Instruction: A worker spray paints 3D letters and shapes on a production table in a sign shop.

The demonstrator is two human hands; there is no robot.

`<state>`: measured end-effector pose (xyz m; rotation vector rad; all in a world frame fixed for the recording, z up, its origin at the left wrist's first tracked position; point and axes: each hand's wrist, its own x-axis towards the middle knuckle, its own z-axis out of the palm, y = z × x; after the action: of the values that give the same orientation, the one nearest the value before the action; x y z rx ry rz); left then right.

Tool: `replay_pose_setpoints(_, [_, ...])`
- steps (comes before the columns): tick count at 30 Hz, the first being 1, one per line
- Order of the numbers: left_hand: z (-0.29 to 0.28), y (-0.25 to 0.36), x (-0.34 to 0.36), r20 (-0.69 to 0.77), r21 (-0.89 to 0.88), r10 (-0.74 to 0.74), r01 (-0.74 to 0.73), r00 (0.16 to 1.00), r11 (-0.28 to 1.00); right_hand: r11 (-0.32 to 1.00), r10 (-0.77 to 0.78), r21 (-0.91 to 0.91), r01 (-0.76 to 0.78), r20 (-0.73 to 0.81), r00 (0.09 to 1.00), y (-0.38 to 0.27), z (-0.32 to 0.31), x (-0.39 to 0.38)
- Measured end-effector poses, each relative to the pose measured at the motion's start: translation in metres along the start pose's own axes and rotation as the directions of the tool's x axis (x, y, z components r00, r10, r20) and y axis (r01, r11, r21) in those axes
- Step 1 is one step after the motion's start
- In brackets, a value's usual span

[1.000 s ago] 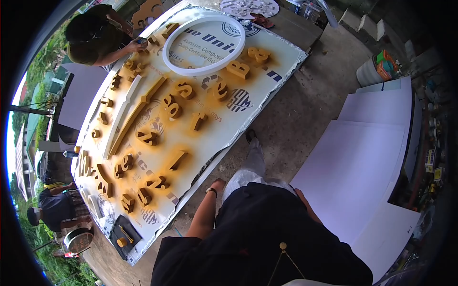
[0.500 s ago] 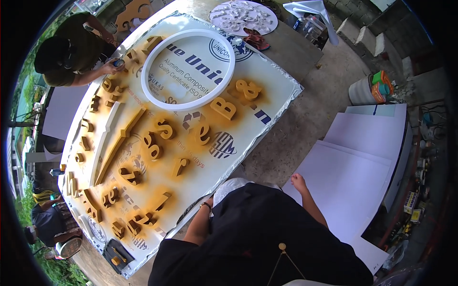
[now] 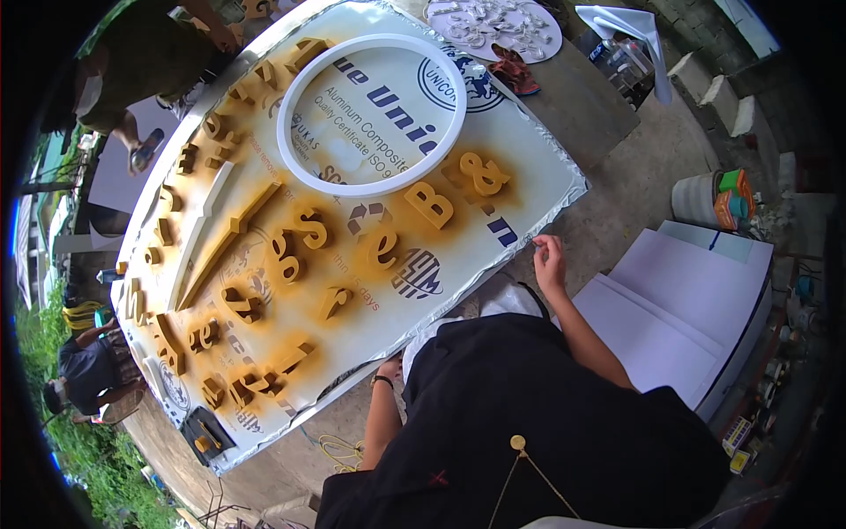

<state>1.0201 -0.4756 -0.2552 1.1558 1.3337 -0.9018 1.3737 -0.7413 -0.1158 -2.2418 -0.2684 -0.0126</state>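
My right hand point(image 3: 549, 260) hangs by the near right edge of the large foil-edged table panel point(image 3: 458, 295). Its fingers are curled inward, and whatever may be in them is hidden. My left hand point(image 3: 388, 368) is low beside the same edge, partly behind my dark shirt, its fingers mostly out of sight. Gold-painted letter-shaped pieces point(image 3: 429, 208) stand across the panel amid brownish-gold overspray. A white ring point(image 3: 285, 132) lies at its far side. Left of the middle are a long white strip point(image 3: 197, 225) and a long gold pointed piece point(image 3: 231, 240).
White sheets point(image 3: 656, 300) are stacked on my right, with a bucket point(image 3: 696, 198) beyond them. A round white board point(image 3: 467, 26) bears small parts at the back. One person point(image 3: 145, 66) stands past the panel's far left; another point(image 3: 92, 375) is farther off, at left. Yellow cord point(image 3: 339, 451) lies on the floor.
My right hand has come up and forward to the panel's edge. My view has shifted. The person at the far left has straightened and moved back from the panel.
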Motion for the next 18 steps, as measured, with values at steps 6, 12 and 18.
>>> replay_pose_setpoints(6, [0.051, -0.006, -0.015, -0.283, -0.509, 0.141, -0.273, 0.949, 0.816, 0.977, -0.204, -0.055, 0.205, 0.020, 0.979, 0.016, 0.003, 0.098])
replay_pose_setpoints(12, [0.136, -0.010, -0.025, -0.353, -0.148, 0.327, -0.398, 0.876, 0.905, 0.951, -0.177, -0.247, 0.188, 0.065, 0.982, 0.046, 0.001, 0.169])
replay_pose_setpoints(18, [0.184, 0.005, -0.036, -0.444, 0.003, 0.231, -0.257, 0.866, 0.966, 0.735, 0.036, -0.659, 0.157, 0.269, 0.963, 0.056, -0.005, 0.178])
